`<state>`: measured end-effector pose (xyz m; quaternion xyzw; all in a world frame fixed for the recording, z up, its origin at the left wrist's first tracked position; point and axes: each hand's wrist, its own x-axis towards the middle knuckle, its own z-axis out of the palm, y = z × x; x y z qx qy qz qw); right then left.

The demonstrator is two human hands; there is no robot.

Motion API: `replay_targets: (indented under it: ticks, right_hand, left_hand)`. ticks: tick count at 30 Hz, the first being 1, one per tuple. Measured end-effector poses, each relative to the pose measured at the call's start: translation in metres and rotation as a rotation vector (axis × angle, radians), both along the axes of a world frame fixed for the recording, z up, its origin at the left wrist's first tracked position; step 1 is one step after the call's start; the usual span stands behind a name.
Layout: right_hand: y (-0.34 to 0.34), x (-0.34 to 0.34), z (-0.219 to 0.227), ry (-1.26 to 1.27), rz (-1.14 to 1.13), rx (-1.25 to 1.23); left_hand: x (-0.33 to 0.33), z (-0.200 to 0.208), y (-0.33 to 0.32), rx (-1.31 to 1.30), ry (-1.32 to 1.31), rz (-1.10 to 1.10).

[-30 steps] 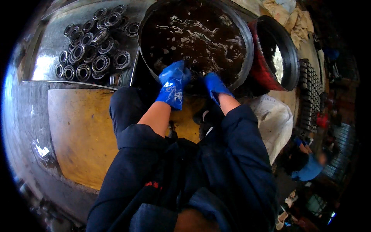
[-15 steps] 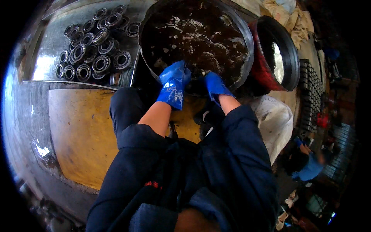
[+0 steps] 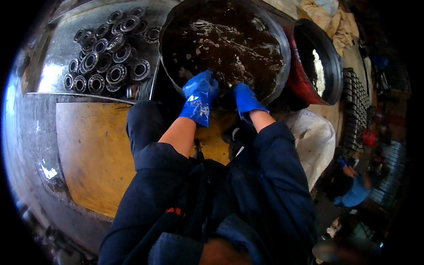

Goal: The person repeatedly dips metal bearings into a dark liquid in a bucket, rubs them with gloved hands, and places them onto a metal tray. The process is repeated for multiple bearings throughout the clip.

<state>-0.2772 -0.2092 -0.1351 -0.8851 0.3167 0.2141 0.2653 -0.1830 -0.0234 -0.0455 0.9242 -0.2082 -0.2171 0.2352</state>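
Observation:
Both my hands wear blue rubber gloves and reach over the near rim of a big round metal tub of dark brown liquid. Froth streaks its surface. My left hand is closed, its knuckles bunched at the near side of the tub; whatever it may grip is hidden. Just to its right, my right hand points down and inward, its fingers lost in the dark by the liquid. Left of the tub, a heap of greasy roller bearings lies on a metal tray.
A red drum with a dark rim stands against the tub's right side. A white sack is near my right knee, and a yellow board lies at my left. Stacked dark metal parts and another person are farther right.
My hands stay at nearly the same spot, close together. The froth on the liquid has shifted and thinned around them. A blurred round shape has appeared at the lower right.

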Motion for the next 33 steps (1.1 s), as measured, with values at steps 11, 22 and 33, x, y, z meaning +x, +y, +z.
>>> replay_targets:
  ticks: [11,22,33]
  right_hand:
    - [-0.004,-0.015,0.0,-0.013,0.018,0.056]
    - [-0.024,0.03,-0.039,0.254,0.193,-0.309]
    - [-0.038,-0.032,0.156,-0.321,-0.471,0.166]
  left_hand:
    - [-0.002,0.012,-0.004,-0.001,-0.021,-0.012]
    - [-0.008,0.006,-0.026,-0.076,-0.045,-0.056]
    - [-0.011,0.022,-0.016,-0.017,0.01,-0.005]
